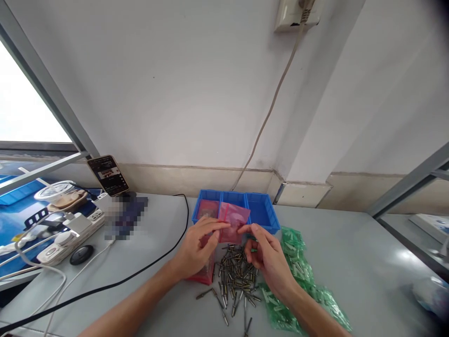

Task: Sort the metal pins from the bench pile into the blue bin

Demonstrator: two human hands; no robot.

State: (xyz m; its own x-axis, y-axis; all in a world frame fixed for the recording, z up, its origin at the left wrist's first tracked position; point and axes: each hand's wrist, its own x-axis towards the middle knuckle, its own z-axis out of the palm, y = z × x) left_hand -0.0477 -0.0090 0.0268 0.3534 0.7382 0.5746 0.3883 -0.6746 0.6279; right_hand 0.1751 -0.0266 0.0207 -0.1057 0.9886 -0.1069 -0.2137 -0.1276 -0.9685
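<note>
My left hand (196,248) and my right hand (268,255) both pinch a small pink plastic bag (234,221), held just above a heap of several small metal pins (236,278) on the grey table (351,262). Left fingers grip the bag's left edge, right fingers its lower right corner. A stack of pink bags (205,274) lies under my left hand. Green bags (301,276) holding white parts lie under and beside my right wrist. Behind the bag stands a blue three-compartment tray (261,213), with pink bags in its left compartment.
A black cable (147,269) curves across the table on the left. A white power strip (66,236) with plugs, a phone on a stand (108,175) and a clear-lidded bowl (63,194) sit far left. A wall socket (296,14) with a cord is above.
</note>
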